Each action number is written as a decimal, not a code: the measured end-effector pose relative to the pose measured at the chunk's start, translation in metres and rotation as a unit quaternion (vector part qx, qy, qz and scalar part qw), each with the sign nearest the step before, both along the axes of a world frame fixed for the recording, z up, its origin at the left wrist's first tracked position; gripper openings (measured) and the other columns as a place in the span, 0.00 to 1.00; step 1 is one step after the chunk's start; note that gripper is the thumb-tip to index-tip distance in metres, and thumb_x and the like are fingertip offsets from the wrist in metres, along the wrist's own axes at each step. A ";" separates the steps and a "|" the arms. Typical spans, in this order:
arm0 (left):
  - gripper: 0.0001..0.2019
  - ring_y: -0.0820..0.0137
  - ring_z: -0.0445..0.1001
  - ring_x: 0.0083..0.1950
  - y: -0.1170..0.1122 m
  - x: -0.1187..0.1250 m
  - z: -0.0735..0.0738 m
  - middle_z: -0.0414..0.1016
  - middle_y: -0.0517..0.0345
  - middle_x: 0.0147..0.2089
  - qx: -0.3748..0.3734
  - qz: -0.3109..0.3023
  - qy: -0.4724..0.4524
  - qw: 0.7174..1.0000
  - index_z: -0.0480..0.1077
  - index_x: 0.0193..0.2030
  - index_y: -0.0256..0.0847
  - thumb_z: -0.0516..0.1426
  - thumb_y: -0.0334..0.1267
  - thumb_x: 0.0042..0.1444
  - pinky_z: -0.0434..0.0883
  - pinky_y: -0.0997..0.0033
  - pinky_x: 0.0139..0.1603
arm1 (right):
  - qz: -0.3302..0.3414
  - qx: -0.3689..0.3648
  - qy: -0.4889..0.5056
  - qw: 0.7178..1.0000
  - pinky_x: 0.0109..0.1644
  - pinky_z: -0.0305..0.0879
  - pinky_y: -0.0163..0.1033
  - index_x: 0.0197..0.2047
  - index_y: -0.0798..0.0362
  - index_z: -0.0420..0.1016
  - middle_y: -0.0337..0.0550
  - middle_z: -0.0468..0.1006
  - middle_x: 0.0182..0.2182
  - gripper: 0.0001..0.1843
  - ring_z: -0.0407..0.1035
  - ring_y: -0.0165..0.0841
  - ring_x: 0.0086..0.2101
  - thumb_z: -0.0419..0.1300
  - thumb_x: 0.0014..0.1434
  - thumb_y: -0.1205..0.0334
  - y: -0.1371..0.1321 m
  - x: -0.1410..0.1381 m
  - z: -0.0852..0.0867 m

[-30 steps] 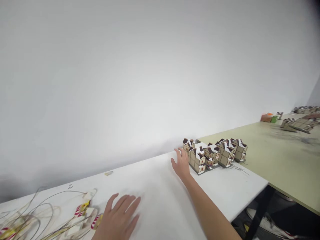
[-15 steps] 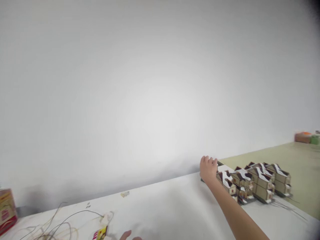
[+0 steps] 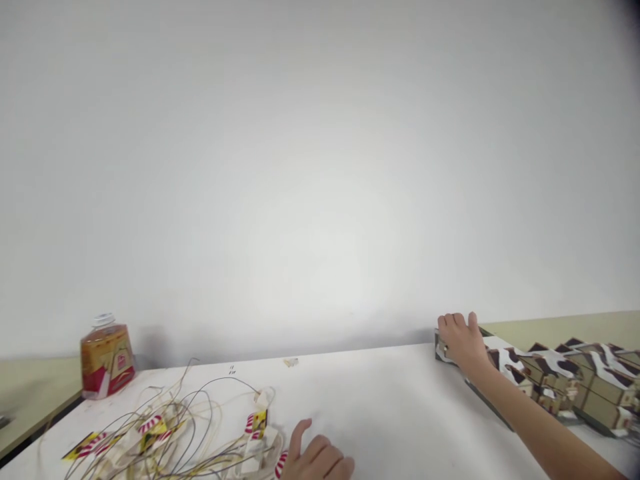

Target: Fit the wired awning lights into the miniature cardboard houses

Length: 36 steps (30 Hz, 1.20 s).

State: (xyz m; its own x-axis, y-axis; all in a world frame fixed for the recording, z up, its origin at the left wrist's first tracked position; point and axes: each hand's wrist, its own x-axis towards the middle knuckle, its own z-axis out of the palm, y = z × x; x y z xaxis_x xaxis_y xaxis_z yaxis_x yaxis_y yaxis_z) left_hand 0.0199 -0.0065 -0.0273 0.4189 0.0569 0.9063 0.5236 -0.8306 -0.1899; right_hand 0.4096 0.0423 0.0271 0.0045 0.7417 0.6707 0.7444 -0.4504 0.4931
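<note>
My right hand (image 3: pixel 463 343) reaches to the far right of the white board, its fingers curled over a small model house (image 3: pixel 440 352) that they mostly cover. Right beside it, more model houses (image 3: pixel 597 387) with dark roofs and white snow-like patches stand close together. Low in the middle, my left hand (image 3: pixel 320 459) is partly cut off by the frame's bottom edge. Its fingers are apart and loosely bent, with nothing seen in them. Close to its left lie white pieces with red-striped yellow labels (image 3: pixel 257 423) and thin wires (image 3: pixel 193 433).
At the board's back left stands a clear bottle (image 3: pixel 107 357) with a white cap and reddish liquid. The white board (image 3: pixel 370 400) lies on a pale yellowish table (image 3: pixel 30 387) against a white wall (image 3: pixel 320 200). A small scrap (image 3: pixel 291 362) lies near the back edge.
The view has swung left, so the whole bottle and more wires now show. More of my left hand has come into view. My right hand stays at the model houses.
</note>
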 end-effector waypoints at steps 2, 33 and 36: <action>0.11 0.77 0.67 0.26 -0.002 -0.003 0.002 0.67 0.69 0.21 -0.034 0.005 0.019 0.999 0.66 0.27 0.43 0.49 0.37 0.61 0.43 0.64 0.67 | 0.027 0.008 -0.016 0.999 0.56 0.46 0.55 0.41 0.55 0.74 0.51 0.75 0.38 0.16 0.64 0.43 0.42 0.50 0.56 0.76 -0.006 -0.004 0.001; 0.41 0.54 0.53 0.68 -0.026 -0.016 0.012 0.52 0.45 0.69 -0.457 0.051 0.201 0.865 0.39 0.71 0.43 0.52 0.55 0.56 0.45 0.41 0.66 | 0.352 -0.054 0.555 0.752 0.49 0.66 0.46 0.48 0.47 0.68 0.44 0.76 0.45 0.31 0.70 0.41 0.46 0.68 0.42 0.44 -0.072 -0.094 -0.049; 0.36 0.55 0.56 0.66 -0.029 -0.015 0.016 0.58 0.46 0.67 -0.471 0.042 0.223 0.853 0.47 0.69 0.44 0.51 0.54 0.57 0.46 0.41 0.66 | 0.325 -0.055 0.575 0.749 0.49 0.65 0.49 0.48 0.48 0.68 0.46 0.76 0.45 0.32 0.69 0.43 0.46 0.68 0.42 0.43 -0.067 -0.088 -0.064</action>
